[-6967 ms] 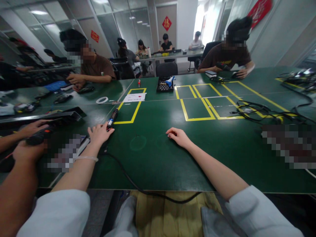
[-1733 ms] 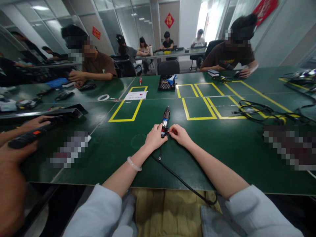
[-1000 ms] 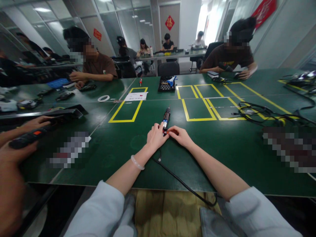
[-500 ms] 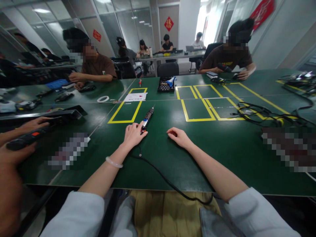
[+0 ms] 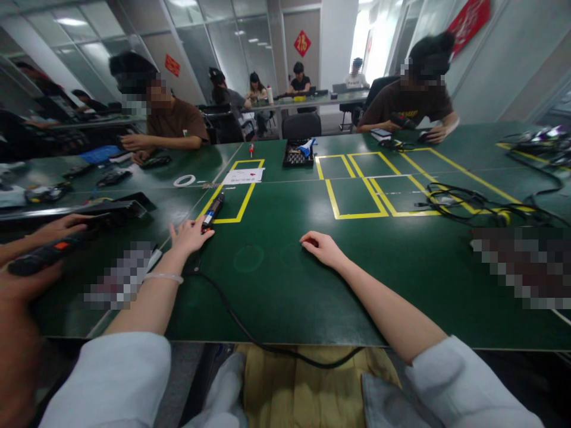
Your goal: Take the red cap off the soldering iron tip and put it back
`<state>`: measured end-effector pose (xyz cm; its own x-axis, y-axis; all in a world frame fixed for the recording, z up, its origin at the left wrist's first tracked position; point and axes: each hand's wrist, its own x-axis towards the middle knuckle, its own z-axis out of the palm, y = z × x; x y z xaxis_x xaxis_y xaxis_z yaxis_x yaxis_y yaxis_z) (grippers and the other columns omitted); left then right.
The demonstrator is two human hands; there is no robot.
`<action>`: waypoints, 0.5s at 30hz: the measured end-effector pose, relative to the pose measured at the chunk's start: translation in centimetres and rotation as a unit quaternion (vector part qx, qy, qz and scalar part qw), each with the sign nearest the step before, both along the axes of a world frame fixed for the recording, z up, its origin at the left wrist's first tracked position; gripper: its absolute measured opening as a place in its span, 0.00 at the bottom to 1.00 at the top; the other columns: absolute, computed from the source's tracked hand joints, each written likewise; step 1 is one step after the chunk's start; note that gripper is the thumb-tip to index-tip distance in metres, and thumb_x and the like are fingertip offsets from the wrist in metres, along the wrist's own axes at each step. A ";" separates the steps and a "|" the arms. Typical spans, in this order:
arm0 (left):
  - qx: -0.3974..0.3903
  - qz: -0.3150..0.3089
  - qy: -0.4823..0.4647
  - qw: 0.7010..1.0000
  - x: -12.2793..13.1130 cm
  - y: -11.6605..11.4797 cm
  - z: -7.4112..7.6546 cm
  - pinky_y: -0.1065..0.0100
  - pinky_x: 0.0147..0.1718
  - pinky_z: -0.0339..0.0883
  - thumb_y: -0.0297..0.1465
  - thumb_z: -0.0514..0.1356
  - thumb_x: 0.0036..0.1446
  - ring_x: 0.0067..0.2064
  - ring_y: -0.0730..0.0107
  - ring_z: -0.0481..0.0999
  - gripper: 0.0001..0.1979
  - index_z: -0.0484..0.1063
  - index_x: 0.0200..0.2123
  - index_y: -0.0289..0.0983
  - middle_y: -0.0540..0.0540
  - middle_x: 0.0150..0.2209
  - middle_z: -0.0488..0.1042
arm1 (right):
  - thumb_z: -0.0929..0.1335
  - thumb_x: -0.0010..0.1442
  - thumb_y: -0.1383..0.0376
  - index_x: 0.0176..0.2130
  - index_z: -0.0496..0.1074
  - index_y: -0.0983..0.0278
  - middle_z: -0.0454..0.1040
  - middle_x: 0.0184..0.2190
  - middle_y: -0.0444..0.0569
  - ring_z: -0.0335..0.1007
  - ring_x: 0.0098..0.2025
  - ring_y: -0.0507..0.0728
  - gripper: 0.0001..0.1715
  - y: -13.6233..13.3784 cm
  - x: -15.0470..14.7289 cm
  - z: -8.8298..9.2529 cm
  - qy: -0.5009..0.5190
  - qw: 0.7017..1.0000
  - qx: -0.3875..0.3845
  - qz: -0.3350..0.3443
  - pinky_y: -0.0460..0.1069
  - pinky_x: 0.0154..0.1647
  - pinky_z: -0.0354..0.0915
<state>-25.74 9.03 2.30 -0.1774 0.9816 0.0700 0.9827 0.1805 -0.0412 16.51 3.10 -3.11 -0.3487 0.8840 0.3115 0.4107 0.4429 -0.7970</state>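
My left hand [image 5: 188, 236] lies on the green table [image 5: 285, 297], left of centre, with its fingers closed on the rear end of a black pen-shaped corded tool [image 5: 213, 210] with a blue band. The tool's tip points away from me, over the corner of a yellow taped rectangle [image 5: 243, 205]. Its black cord [image 5: 232, 315] runs back over the near table edge. My right hand [image 5: 322, 246] rests on the table at the centre. Its fingers are curled under, and whatever they hold is hidden.
A white paper [image 5: 243, 175], a white tape ring [image 5: 184, 180] and a black parts tray [image 5: 297, 153] lie farther back. Tangled black cables [image 5: 468, 199] cover the right side. A co-worker's hands [image 5: 27, 261] at my left hold a black tool. Other people sit opposite.
My left hand has carried the corded tool from the table's centre to the left, away from my right hand. The right hand stays curled in place.
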 end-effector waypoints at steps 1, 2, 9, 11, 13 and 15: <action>0.004 0.001 -0.003 1.000 -0.3 0.1 0.1 0.38 0.57 0.42 0.48 0.53 0.56 0.57 0.37 0.62 0.34 0.59 0.63 0.39 0.30 0.56 0.64 | 0.65 0.60 0.65 0.39 0.74 0.65 0.75 0.31 0.46 0.68 0.31 0.52 0.09 0.0 0.0 -0.1 -0.001 1.000 0.000 0.000 0.48 0.36 0.63; 0.010 0.000 -0.006 1.000 -0.5 0.1 0.1 0.38 0.57 0.43 0.48 0.53 0.55 0.57 0.37 0.63 0.34 0.60 0.62 0.39 0.30 0.54 0.66 | 0.65 0.60 0.65 0.38 0.74 0.65 0.75 0.32 0.46 0.68 0.31 0.52 0.09 0.1 0.0 -0.1 -0.002 1.000 0.001 0.000 0.48 0.36 0.64; 0.086 0.002 0.017 0.996 1.2 -1.6 -0.2 0.46 0.59 0.43 0.44 0.53 0.57 0.51 0.44 0.69 0.25 0.64 0.51 0.32 0.31 0.49 0.71 | 0.65 0.60 0.66 0.38 0.74 0.64 0.75 0.32 0.46 0.68 0.31 0.52 0.09 0.0 -0.1 -0.1 -0.009 1.000 0.007 0.002 0.47 0.36 0.64; 0.089 0.012 0.033 0.995 1.6 -2.0 -0.3 0.48 0.59 0.43 0.42 0.49 0.60 0.47 0.48 0.71 0.20 0.67 0.46 0.34 0.34 0.46 0.74 | 0.65 0.60 0.66 0.38 0.74 0.64 0.75 0.32 0.46 0.68 0.31 0.52 0.09 0.0 -0.1 -0.1 -0.010 1.000 0.007 0.002 0.47 0.36 0.64; 0.098 0.025 0.042 0.994 1.9 -2.1 -0.2 0.48 0.60 0.42 0.41 0.47 0.62 0.45 0.51 0.72 0.18 0.68 0.42 0.35 0.36 0.43 0.75 | 0.65 0.60 0.66 0.38 0.75 0.64 0.75 0.31 0.47 0.68 0.31 0.52 0.09 0.1 0.0 -0.1 -0.011 1.000 0.007 0.002 0.47 0.35 0.64; 0.120 0.038 0.036 0.991 2.5 -1.8 0.1 0.48 0.58 0.46 0.39 0.47 0.62 0.45 0.51 0.72 0.17 0.69 0.41 0.34 0.35 0.43 0.75 | 0.65 0.60 0.65 0.38 0.75 0.64 0.75 0.32 0.46 0.68 0.31 0.52 0.09 0.2 -0.1 -0.2 -0.011 1.000 0.009 0.003 0.47 0.36 0.64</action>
